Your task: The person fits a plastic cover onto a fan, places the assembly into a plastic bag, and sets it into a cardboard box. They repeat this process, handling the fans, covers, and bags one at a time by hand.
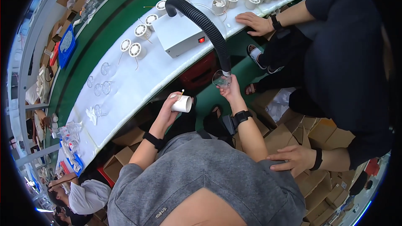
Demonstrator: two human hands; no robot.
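Just past the bench's near edge, over the gap between worktop (125, 113) and lap, the right hand (230, 91) has its fingers closed round a clear round plastic part (219, 79), held at the pale tip (226, 73) of the black ribbed hose (209, 27) that arches from the white box (178, 33); whether tip and plastic touch cannot be told. To do this well, a light grip low on the clear wall seems best, leaving the rim free and the part steady under the tip. Nearer the body and to the left, the left hand (169, 105) wraps a white cylinder (182, 104), thumb uppermost, with a short thin lead (182, 92) standing up beside it; keeping that lead out from under the fingers would be wise. The cylinder lies on its side, long axis running roughly left to right, its visible end facing right toward the other hand. The clear part's broad rim appears to face left, its axis apparently crosswise too, though its transparency blurs the exact tilt.
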